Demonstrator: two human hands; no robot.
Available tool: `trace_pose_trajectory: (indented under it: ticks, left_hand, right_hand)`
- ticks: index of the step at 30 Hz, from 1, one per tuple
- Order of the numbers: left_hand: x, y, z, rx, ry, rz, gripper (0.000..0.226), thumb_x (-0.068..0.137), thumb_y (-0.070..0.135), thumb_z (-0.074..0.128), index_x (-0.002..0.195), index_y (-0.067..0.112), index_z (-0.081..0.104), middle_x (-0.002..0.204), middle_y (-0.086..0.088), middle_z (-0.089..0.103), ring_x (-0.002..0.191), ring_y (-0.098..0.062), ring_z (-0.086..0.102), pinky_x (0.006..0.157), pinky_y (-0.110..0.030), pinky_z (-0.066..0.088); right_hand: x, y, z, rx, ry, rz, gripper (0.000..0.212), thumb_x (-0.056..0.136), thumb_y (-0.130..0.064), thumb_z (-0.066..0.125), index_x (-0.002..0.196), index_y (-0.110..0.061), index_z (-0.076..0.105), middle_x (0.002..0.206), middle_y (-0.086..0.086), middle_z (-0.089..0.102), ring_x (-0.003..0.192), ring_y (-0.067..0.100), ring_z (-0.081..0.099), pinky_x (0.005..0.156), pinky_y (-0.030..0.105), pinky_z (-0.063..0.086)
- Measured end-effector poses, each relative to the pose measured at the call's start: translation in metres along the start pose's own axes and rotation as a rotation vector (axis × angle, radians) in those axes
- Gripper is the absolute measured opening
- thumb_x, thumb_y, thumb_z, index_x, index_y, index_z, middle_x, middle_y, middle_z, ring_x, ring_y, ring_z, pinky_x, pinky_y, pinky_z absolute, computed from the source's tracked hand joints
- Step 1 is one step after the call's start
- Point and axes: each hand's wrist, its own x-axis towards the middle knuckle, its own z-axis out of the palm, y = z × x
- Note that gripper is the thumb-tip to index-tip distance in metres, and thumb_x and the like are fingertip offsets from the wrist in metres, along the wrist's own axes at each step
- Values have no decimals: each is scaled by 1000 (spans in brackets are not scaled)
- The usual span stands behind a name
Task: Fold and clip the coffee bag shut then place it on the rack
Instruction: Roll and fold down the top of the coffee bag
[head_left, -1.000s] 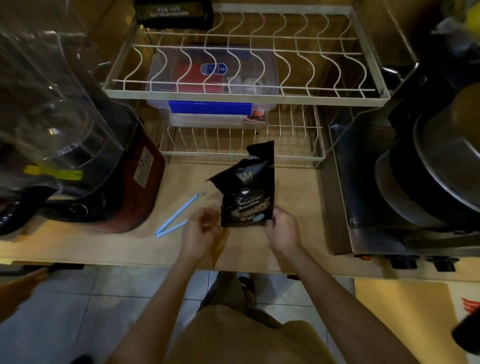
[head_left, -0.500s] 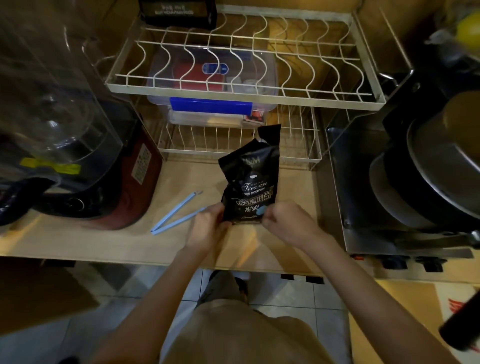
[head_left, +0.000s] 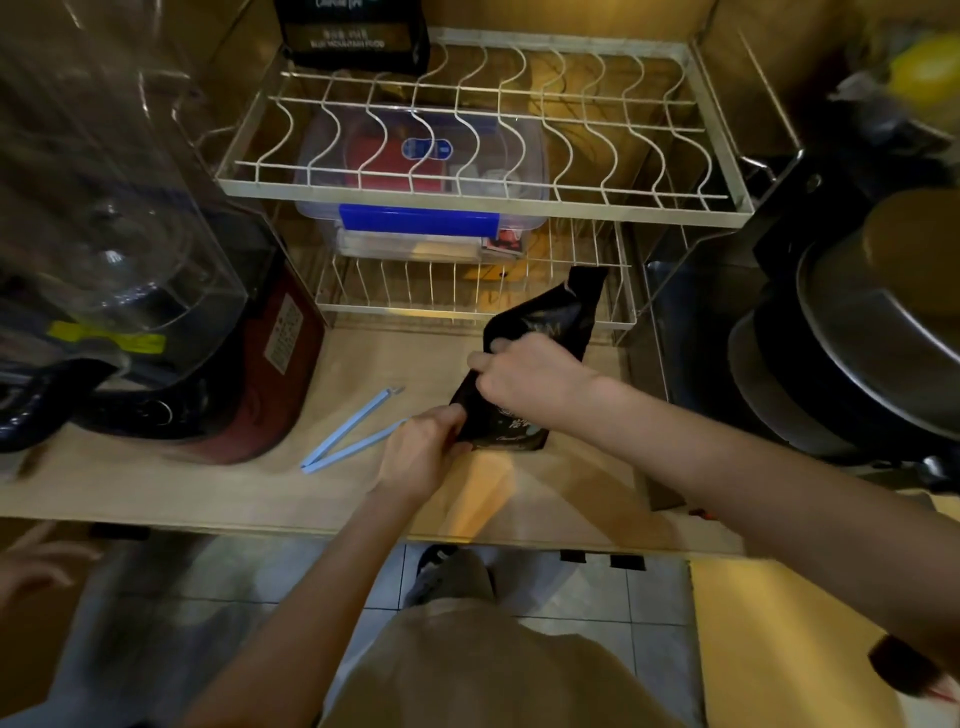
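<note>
A black coffee bag (head_left: 550, 317) stands on the wooden counter, its open top leaning toward the white wire rack (head_left: 483, 205). My left hand (head_left: 423, 449) pinches the bag's lower left edge. My right hand (head_left: 524, 374) grips across the bag's middle and hides most of its front print. A light blue bag clip (head_left: 345, 434) lies open in a V on the counter just left of my left hand, touching neither hand.
A clear lidded box with a blue handle (head_left: 418, 221) sits on the rack's lower tier. Another black bag (head_left: 353, 34) stands at the upper tier's back left. A blender on a red base (head_left: 156, 291) is at the left, dark pots (head_left: 857, 332) at the right.
My right hand has moved from the bag's lower right corner up across its middle. The bag's top now tilts further back toward the rack. My left hand stays at the lower left edge.
</note>
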Motion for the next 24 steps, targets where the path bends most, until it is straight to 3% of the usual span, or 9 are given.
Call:
trace_pose_trajectory:
  ticks: [5,11,14,19,24]
  left_hand:
    - [2,1,1,65,2,10,18,75,12,65,80,7,49,79,-16,64,72,-34,59,62,-42,46]
    - [0,0,7,77,-23,-23,18,77,19,64,82,7,51,79,-17,65,72,-34,60,62,-43,50]
    - [-1,1,8,41,-21,-28,17,77,17,64,79,5,52,79,-19,64,71,-34,59,59,-38,44]
    - [2,1,3,27,-24,-13,12,80,13,60,80,4,52,82,-18,63,76,-31,57,61,-32,37]
    - [3,1,3,76,-48,8,14,81,15,57,85,3,51,87,-20,63,82,-36,57,63,-38,40]
  right_hand:
    - [-2,12,1,27,3,0,22,85,4,50,102,-4,63,115,11,55,95,28,55,56,34,46]
    - [-7,24,7,105,124,-3,22,87,2,47,104,-6,58,109,10,58,90,28,58,55,36,49]
    - [-6,29,2,185,165,12,14,88,-1,50,98,-6,59,100,10,58,79,29,63,57,41,52]
    - [-4,28,2,261,177,32,15,92,-10,47,94,-6,61,97,9,57,71,28,61,55,37,45]
    - [-1,30,-5,255,135,53,14,89,-12,51,95,-11,64,96,7,62,81,27,62,62,38,47]
